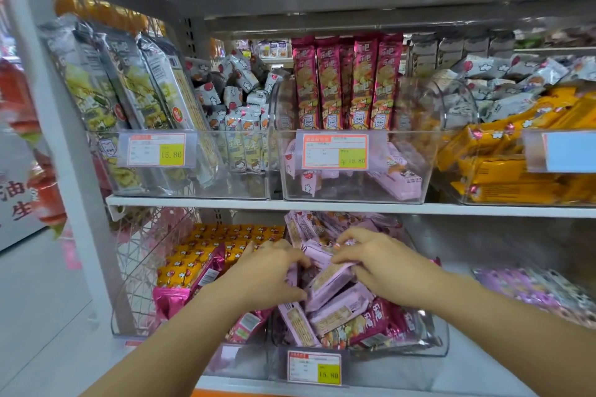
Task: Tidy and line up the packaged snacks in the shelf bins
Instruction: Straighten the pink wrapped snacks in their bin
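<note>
Both my hands reach into a clear plastic bin (438, 345) on the lower shelf, filled with a loose heap of light pink snack packets (338, 308). My left hand (267, 271) curls its fingers round the left side of a pink packet (325, 282) near the top of the heap. My right hand (383, 263) grips the same cluster of packets from the right, fingertips curled on a packet's edge. Dark pink packets (380, 322) lie at the front right of the bin.
A neighbouring bin (129, 316) to the left holds yellow and magenta packets (206, 255). The upper shelf (322, 205) carries clear bins with grey-green tall packs, upright magenta packs (345, 84), pink packets and orange packets (503, 171). Price labels (314, 366) hang on bin fronts.
</note>
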`<state>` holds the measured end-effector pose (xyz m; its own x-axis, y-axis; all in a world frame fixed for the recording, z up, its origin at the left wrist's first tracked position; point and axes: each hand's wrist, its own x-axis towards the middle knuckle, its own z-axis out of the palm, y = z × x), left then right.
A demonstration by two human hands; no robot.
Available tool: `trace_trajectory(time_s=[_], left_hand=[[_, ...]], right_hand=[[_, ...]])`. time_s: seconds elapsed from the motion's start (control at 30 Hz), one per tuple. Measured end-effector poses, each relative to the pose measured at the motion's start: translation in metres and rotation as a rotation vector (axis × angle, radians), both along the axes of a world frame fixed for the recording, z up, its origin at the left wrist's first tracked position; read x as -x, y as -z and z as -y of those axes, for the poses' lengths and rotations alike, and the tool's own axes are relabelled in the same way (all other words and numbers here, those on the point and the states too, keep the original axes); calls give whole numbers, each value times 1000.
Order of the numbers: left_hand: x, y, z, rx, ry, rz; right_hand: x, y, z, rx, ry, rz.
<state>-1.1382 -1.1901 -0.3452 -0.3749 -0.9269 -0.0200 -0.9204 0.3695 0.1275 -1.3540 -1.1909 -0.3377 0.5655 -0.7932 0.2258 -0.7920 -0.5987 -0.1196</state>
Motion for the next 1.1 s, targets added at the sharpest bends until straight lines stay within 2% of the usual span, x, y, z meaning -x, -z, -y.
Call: trace_trajectory(time_s=[0.13, 0.23, 0.37, 0.47, 0.57, 0.77, 0.83, 0.97, 1.1], left_hand=[[-2, -2, -2, -44, 13, 55], [-5, -1, 0, -106, 8, 155], [-1, 3, 5, -120, -20, 258], [1, 4, 5, -114, -29, 251], [0, -4, 2, -107, -30, 214], [-1, -33, -13, 47, 19, 35], [-4, -51, -23, 80, 72, -132], [-3, -102, -47, 27, 147, -508], [15, -153, -54, 162, 208, -658]], right_hand=[[-14, 6, 8, -11, 80, 32], [-17, 2, 12, 2, 52, -90], [-6, -1, 14, -173, -60, -179], [0, -4, 11, -277, -100, -206], [0, -7, 6, -244, -125, -157], [3, -35, -17, -125, -152, -103], [7, -57, -29, -100, -156, -56], [22, -109, -55, 7, -141, 64], [40, -151, -65, 115, -127, 237]])
